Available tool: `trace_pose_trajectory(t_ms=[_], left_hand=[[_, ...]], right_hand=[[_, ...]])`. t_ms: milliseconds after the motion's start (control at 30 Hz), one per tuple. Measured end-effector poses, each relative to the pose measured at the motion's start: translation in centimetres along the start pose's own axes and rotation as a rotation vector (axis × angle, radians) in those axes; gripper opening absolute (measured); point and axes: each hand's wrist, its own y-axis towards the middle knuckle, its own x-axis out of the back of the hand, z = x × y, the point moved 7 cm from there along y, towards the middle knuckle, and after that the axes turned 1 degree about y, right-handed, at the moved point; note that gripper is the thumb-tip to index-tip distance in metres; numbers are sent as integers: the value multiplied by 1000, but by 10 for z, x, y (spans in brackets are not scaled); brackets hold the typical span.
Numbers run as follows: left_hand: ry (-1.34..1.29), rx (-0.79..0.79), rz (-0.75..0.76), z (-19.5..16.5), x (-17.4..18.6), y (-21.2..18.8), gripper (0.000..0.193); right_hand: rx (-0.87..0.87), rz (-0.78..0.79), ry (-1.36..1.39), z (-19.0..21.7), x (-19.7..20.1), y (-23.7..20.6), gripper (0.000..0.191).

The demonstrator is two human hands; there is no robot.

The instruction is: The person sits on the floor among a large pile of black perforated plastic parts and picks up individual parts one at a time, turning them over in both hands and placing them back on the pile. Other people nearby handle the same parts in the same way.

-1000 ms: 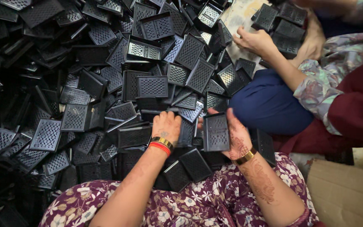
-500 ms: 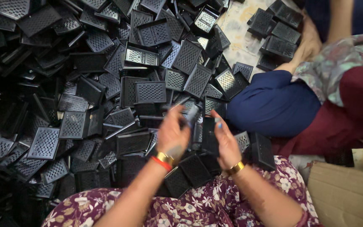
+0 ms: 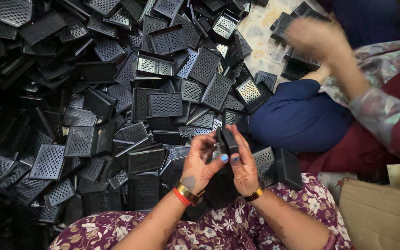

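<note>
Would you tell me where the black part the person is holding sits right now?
In the head view the black part sits centre-low, pinched between the left hand and right hand, above the pile of perforated trays.

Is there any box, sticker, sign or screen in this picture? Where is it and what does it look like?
Cardboard box: bottom right corner, beside the person's knee; flat, plain brown, only partly in view.
No stickers, signs or screens show anywhere.
The black perforated plastic parts heaped on the floor carry no visible labels, nor does the one held between the left hand and right hand.
</note>
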Motion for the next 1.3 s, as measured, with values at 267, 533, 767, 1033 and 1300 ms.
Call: trace_pose_trajectory(t_ms=[267, 533, 767, 1033, 1300], left_hand=[[55, 159, -37, 6, 4, 1, 80], [75, 75, -123, -3, 6, 0, 86], [-238, 215, -399, -2, 34, 3, 77], [369, 26, -258, -15, 48, 20, 37], [845, 213, 80, -17, 19, 16, 52]], right_hand=[[-160, -56, 140, -11, 10, 6, 72], [-54, 144, 127, -6, -6, 9, 54], [-55, 253, -334, -11, -10, 1, 68], [-158, 82, -58, -37, 11, 2, 51], [-58, -67, -274, 2, 58, 27, 27]])
